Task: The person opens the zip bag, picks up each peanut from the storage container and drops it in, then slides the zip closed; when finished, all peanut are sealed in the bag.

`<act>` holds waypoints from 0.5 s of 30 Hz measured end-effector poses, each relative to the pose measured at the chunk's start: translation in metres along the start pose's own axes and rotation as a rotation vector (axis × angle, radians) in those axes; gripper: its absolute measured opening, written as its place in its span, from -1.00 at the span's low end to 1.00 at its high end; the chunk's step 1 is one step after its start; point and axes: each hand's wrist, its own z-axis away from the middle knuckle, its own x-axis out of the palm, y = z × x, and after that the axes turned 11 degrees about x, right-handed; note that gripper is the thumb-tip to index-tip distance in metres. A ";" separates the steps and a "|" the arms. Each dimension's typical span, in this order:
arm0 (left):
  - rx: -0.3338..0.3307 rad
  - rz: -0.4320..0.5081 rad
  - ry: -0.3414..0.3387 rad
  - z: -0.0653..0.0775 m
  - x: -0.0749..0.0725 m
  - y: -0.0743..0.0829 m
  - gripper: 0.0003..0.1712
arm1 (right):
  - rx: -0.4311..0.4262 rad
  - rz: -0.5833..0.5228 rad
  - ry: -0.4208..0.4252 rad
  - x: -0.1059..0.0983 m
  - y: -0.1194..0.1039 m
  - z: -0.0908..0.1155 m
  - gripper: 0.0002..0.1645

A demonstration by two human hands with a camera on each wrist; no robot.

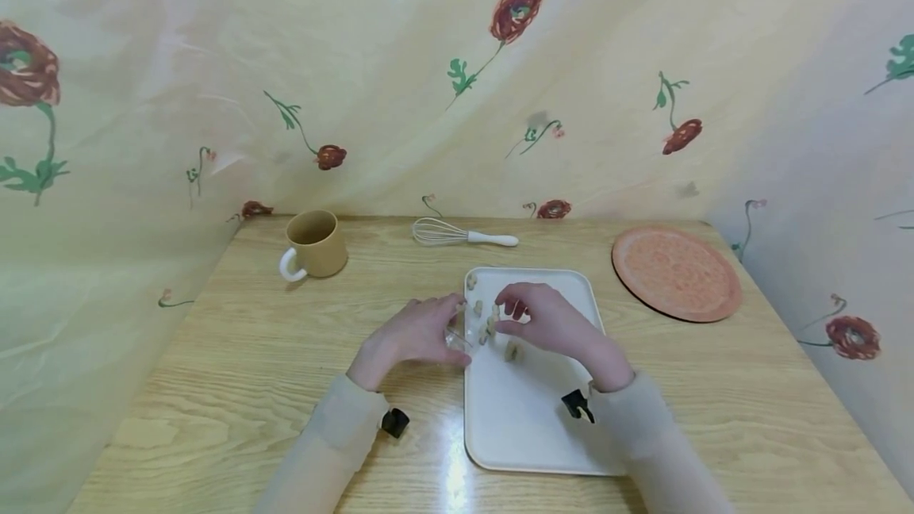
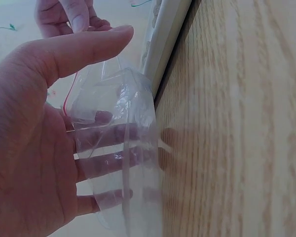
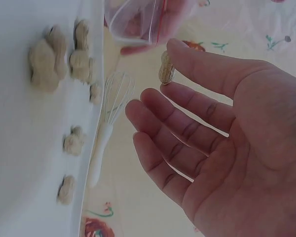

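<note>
In the head view, my left hand is curved round a clear plastic zip bag at the tray's left edge. A red line runs along the bag's mouth, and several fingers show through the film. My right hand, above the tray, pinches a peanut in its shell between thumb and index finger; its other fingers are loosely bent. Several more peanuts lie on the white tray, mostly along its left side. The bag stands beside the tray rim, close to the pinched peanut.
Behind the tray lies a whisk with a white handle. A tan mug with a white handle stands at the back left. To the right is a round orange-pink plate or mat. Flowered cloth hangs behind the wooden table.
</note>
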 end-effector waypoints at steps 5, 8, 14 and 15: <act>0.019 0.009 -0.003 -0.001 0.001 0.001 0.11 | -0.013 0.017 -0.001 0.005 -0.010 0.003 -0.69; 0.033 0.010 -0.003 -0.001 0.001 0.002 0.11 | -0.022 0.032 0.005 0.008 -0.015 0.004 -0.69; 0.045 0.013 0.002 0.000 0.002 0.002 0.10 | -0.051 0.084 0.009 0.012 -0.022 0.005 -0.67; 0.047 0.014 0.003 0.000 0.002 0.002 0.09 | -0.055 0.098 0.011 0.013 -0.022 0.005 -0.67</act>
